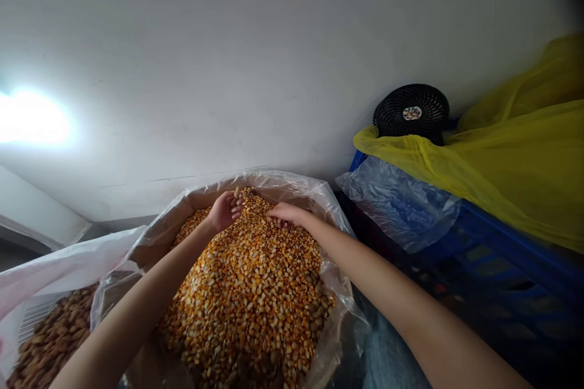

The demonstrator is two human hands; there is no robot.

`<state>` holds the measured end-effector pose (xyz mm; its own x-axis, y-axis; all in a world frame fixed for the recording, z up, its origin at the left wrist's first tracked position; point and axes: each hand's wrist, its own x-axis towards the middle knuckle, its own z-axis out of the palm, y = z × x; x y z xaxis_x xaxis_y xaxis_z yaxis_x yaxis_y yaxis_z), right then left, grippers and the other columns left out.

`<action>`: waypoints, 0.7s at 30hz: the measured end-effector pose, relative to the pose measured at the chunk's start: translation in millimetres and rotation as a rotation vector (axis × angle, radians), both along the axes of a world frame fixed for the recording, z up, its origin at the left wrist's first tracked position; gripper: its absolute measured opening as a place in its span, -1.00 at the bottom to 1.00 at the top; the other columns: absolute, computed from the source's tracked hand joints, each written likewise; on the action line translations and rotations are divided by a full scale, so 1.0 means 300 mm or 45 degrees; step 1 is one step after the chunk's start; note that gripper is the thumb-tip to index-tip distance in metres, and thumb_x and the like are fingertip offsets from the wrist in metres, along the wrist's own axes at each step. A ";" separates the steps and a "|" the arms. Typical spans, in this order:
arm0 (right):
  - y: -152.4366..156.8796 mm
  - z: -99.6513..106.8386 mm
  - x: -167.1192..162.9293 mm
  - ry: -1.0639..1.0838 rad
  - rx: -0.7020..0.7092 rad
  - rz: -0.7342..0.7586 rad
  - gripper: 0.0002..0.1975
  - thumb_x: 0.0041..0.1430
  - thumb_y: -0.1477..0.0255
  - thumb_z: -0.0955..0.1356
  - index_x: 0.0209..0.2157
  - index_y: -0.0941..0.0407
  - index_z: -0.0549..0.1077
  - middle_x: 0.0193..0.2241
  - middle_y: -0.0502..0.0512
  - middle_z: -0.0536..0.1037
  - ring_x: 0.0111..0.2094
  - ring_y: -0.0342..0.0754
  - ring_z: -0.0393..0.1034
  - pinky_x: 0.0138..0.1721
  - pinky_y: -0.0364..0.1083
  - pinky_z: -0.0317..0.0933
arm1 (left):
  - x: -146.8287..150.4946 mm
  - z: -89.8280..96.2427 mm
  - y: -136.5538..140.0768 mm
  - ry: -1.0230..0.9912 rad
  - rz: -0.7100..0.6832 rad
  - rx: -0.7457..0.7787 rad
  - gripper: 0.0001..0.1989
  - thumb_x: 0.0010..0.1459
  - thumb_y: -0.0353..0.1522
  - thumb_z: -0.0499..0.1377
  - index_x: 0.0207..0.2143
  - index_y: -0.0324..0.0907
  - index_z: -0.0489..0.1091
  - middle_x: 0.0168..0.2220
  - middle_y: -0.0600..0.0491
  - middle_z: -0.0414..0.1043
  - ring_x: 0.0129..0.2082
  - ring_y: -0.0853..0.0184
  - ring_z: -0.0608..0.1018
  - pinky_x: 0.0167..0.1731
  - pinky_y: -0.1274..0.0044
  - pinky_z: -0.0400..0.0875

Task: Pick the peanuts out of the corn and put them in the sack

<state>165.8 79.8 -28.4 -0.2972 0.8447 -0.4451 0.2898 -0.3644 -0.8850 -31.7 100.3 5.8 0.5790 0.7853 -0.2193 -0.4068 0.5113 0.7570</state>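
Loose yellow-orange corn kernels (255, 279) fill a large sack (310, 188) lined with clear plastic. At the far side of the heap is my left hand (223, 211), palm turned inward and fingers apart. A tan piece like an unshelled peanut (237, 192) shows by its thumb; whether they touch is unclear. My right hand (286, 214) is opposite, its fingers curled down at the kernels, and what they hold, if anything, is hidden. More peanut-like pieces (318, 315) lie along the heap's right edge.
A white bag (68, 258) of brown peanut-like nuts (55, 334) stands at left. To the right, a blue plastic crate (511, 249) carries yellow netting (515, 164), a crumpled clear bag (401, 200) and a black fan (413, 110). A pale wall (219, 73) rises behind the sack.
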 end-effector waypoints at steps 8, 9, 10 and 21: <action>0.011 0.062 0.018 0.626 0.103 -0.154 -0.74 0.03 0.25 0.15 -0.59 0.13 0.09 -0.71 -0.13 0.09 -0.73 -0.31 -0.10 -0.75 -0.29 -0.23 | -0.006 -0.010 0.018 0.193 0.091 0.043 -0.78 -0.03 -0.22 0.03 -0.49 -0.21 0.23 -0.60 0.15 0.14 -0.75 0.54 0.15 -0.84 0.69 -0.08; 0.012 0.063 0.021 0.661 0.106 -0.169 -0.73 0.04 0.23 0.14 -0.58 0.13 0.10 -0.70 -0.13 0.10 -0.73 -0.31 -0.09 -0.75 -0.29 -0.23 | 0.001 -0.016 0.018 0.328 0.104 0.108 -0.73 -0.04 -0.16 0.03 -0.51 -0.20 0.21 -0.61 0.15 0.12 -0.75 0.55 0.13 -0.83 0.69 -0.09; 0.013 0.063 0.023 0.666 0.114 -0.180 -0.71 0.04 0.21 0.13 -0.58 0.13 0.10 -0.69 -0.12 0.12 -0.73 -0.31 -0.07 -0.75 -0.29 -0.22 | 0.010 -0.022 0.019 0.487 0.109 0.192 -0.70 -0.04 -0.13 0.04 -0.53 -0.21 0.20 -0.61 0.16 0.11 -0.76 0.56 0.12 -0.83 0.69 -0.09; 0.008 -0.016 0.021 -0.295 0.185 -0.168 -0.82 -0.26 0.51 0.38 -0.73 0.16 0.28 -0.77 -0.02 0.27 -0.66 -0.20 0.18 -0.67 -0.22 -0.05 | 0.136 -0.115 0.056 1.273 0.069 0.831 -0.88 -0.13 -0.56 0.13 -0.58 -0.18 0.27 -0.57 0.06 0.18 -0.48 0.36 0.35 -0.57 0.66 0.12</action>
<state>172.0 82.2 -33.2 -0.0851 0.9290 -0.3601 0.4489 -0.2869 -0.8463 9.2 117.2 -28.8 0.3420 0.9339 -0.1043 0.5012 -0.0874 0.8609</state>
